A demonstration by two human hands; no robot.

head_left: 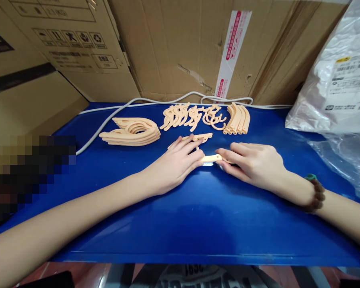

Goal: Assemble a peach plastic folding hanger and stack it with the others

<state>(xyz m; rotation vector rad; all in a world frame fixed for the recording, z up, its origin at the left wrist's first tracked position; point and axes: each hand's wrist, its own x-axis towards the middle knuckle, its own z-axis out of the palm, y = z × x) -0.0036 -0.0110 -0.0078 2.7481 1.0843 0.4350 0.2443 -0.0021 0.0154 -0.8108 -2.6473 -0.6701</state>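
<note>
A small beige plastic hanger part [210, 159] spans the gap between my two hands, low over the blue table. My left hand [180, 165] pinches its left end with the thumb, while the other fingers reach over another beige piece [206, 137] behind it. The right end is held in the closed fingertips of my right hand [253, 165]. My fingers cover both ends, so how the pieces join is hidden. Just beyond lie loose hooks [216, 118], a row of curved hanger arms [237, 119] and several wavy pieces [175, 116].
Stacked beige folding hangers [135, 132] lie at the left. A white cable [120, 106] runs along the back, before a cardboard box [174, 48]. A plastic mailing bag [333, 84] stands back right, with clear film [345, 156] in front. The table's front edge [198, 258] is near me.
</note>
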